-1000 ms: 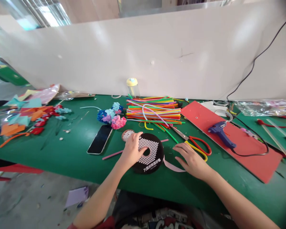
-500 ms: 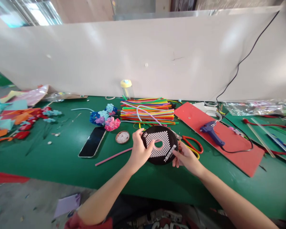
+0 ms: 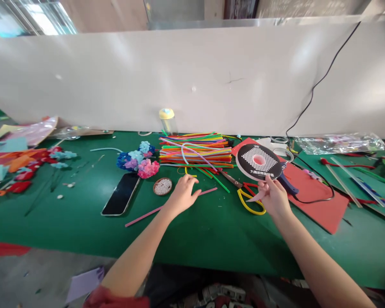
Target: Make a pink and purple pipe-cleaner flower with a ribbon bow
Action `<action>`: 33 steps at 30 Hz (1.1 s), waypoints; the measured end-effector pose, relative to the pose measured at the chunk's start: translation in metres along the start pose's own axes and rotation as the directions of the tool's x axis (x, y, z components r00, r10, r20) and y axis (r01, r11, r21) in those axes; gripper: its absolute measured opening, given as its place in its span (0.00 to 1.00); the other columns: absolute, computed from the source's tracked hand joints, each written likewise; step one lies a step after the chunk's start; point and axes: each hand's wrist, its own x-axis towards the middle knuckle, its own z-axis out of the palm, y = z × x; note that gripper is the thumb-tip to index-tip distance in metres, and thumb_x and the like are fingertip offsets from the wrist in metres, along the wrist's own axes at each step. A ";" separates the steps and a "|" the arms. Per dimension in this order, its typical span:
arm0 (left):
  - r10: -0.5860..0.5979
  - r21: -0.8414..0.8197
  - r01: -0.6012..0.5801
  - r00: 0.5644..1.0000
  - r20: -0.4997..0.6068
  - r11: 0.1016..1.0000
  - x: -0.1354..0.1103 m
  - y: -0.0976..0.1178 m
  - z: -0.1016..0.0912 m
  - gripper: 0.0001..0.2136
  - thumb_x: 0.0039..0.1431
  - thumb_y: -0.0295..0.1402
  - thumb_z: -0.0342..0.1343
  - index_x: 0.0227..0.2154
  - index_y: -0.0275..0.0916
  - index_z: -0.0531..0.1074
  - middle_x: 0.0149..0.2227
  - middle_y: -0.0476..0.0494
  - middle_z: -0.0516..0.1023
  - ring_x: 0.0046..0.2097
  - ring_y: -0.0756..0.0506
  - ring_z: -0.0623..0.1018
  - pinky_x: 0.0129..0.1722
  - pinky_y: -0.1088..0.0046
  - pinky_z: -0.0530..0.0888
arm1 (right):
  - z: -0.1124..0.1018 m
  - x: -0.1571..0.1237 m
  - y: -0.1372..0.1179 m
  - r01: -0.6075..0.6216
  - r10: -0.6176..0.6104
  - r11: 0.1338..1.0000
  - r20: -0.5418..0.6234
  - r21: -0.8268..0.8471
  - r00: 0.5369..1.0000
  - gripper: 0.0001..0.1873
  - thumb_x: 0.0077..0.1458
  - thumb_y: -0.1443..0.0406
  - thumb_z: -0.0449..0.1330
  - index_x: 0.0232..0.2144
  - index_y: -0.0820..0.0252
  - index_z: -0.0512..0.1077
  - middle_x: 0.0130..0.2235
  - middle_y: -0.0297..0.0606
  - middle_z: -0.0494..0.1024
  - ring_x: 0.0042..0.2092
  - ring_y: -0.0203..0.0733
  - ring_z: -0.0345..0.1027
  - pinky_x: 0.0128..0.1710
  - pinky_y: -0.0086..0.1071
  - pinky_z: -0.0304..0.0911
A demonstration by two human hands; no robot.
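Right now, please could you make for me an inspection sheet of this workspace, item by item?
Surface: green table, small scraps on it.
Things in hand: spool, raised; pale ribbon end showing below it.
Clutter: sticks, flowers, phone, bead dish, scissors, glue gun on red board.
Grips: right grip holds spool's edge; left grip, half-open near pink stick, nothing seen in it.
Cables: black cord curls from glue gun, then climbs the white panel.
Surroundings: white panel behind table; purple sheet on floor.

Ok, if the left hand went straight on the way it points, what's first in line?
Likely the bent yellow stick just beyond the left hand, then the colourful bundle. Depth is unclear; the hand might pass above both.
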 end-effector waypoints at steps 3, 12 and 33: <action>0.020 0.105 -0.033 0.992 0.125 0.994 -0.006 0.000 0.007 0.09 0.51 0.31 0.55 0.36 0.37 0.67 0.39 0.39 0.68 0.44 0.40 0.70 0.44 0.60 0.70 | -0.004 0.008 0.007 0.034 -0.034 0.999 -0.054 -0.017 0.998 0.17 0.40 0.59 0.65 0.27 0.57 0.61 0.26 0.28 0.69 0.26 0.29 0.67 0.28 0.26 0.68; 0.008 0.268 -0.066 0.977 0.211 0.961 -0.008 0.006 0.018 0.13 0.49 0.15 0.41 0.29 0.38 0.66 0.32 0.41 0.69 0.37 0.42 0.71 0.37 0.67 0.70 | 0.006 0.009 0.009 0.010 0.027 0.926 0.093 -0.378 0.995 0.21 0.44 0.47 0.54 0.27 0.58 0.66 0.36 0.43 0.75 0.46 0.46 0.69 0.43 0.41 0.67; 0.437 0.041 -0.436 0.897 -0.065 0.899 -0.025 0.030 0.038 0.10 0.59 0.21 0.41 0.38 0.35 0.67 0.34 0.43 0.68 0.38 0.49 0.70 0.39 0.74 0.72 | 0.020 -0.039 0.022 0.922 -0.168 -0.185 0.936 -0.339 0.310 0.09 0.56 0.71 0.52 0.34 0.64 0.72 0.29 0.41 0.72 0.33 0.40 0.61 0.34 0.34 0.60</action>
